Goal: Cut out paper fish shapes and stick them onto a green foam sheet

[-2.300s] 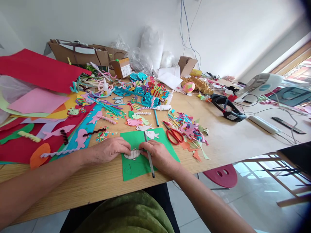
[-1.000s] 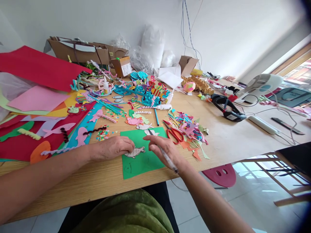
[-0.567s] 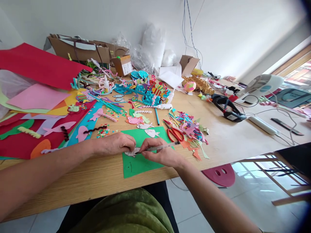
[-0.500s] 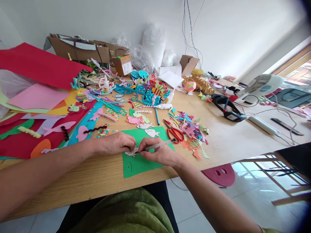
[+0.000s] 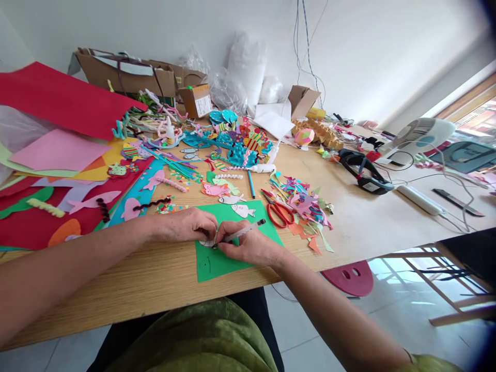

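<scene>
My right hand (image 5: pixel 246 245) grips a pen (image 5: pixel 246 230) with a clear barrel, its tip down at a white paper fish (image 5: pixel 206 243). On that fish rest the curled fingers of my left hand (image 5: pixel 196 225), which partly hide it. Beneath both lies a green sheet of paper (image 5: pixel 225 264) bearing a small dark drawn curve and dot at its near left. Farther up, a white fish cutout (image 5: pixel 243 210) lies on the sheet's far part, with another white fish (image 5: pixel 231 199) beside its far edge.
Red-handled scissors (image 5: pixel 279 213) lie right of the green sheet, close to colourful paper scraps (image 5: pixel 306 204). A blue marker (image 5: pixel 251 184) and white glue bottle (image 5: pixel 263 168) are beyond. Coloured sheets (image 5: pixel 50 150) and fish cutouts cover the left. A black headset (image 5: pixel 364 173) sits on the right.
My right hand has shifted slightly left and down, bringing the pen tip to the fish's lower edge. My left hand still rests on the fish, nearly unmoved.
</scene>
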`<action>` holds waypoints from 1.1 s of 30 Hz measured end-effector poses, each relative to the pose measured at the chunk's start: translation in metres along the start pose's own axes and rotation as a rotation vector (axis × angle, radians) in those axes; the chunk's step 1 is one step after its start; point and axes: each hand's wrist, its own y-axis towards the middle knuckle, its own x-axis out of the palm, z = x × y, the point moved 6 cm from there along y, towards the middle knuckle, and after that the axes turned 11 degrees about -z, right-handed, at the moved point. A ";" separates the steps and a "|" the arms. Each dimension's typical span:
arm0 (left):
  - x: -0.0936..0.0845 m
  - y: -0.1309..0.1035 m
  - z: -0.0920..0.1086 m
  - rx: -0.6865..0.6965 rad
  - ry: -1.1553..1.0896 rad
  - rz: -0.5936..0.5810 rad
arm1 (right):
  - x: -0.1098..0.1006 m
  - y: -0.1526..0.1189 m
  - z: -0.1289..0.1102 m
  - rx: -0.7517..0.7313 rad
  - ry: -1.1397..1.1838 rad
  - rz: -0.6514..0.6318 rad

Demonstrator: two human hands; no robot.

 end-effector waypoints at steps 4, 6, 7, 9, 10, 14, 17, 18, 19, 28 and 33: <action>-0.001 0.000 0.001 0.002 -0.004 0.004 | 0.001 0.000 0.002 0.015 -0.013 -0.017; -0.001 0.000 0.002 -0.001 -0.008 0.004 | 0.001 0.001 0.002 0.019 -0.032 -0.018; -0.001 0.000 0.002 -0.004 -0.010 0.003 | 0.001 0.001 0.002 0.018 -0.047 -0.019; -0.001 0.000 0.002 -0.005 -0.015 0.004 | 0.001 0.001 0.000 0.015 -0.084 -0.023; -0.001 0.000 0.002 -0.005 -0.017 0.006 | 0.002 0.002 -0.001 0.013 -0.100 -0.027; -0.001 0.000 0.002 -0.004 -0.020 0.008 | 0.002 0.002 -0.003 0.026 -0.134 -0.037; -0.001 0.000 0.002 -0.005 -0.019 0.008 | 0.003 0.003 -0.003 0.035 -0.133 -0.036; -0.001 0.000 0.002 -0.008 -0.018 0.009 | 0.003 0.004 -0.003 0.033 -0.129 -0.034; -0.001 0.000 0.001 -0.011 -0.016 0.010 | 0.004 0.004 -0.003 0.028 -0.127 -0.032; 0.000 0.000 0.001 -0.045 -0.010 0.003 | 0.010 0.008 -0.006 0.018 -0.200 0.004; 0.001 -0.001 0.000 -0.032 -0.019 -0.001 | 0.013 0.007 -0.006 0.025 -0.210 0.047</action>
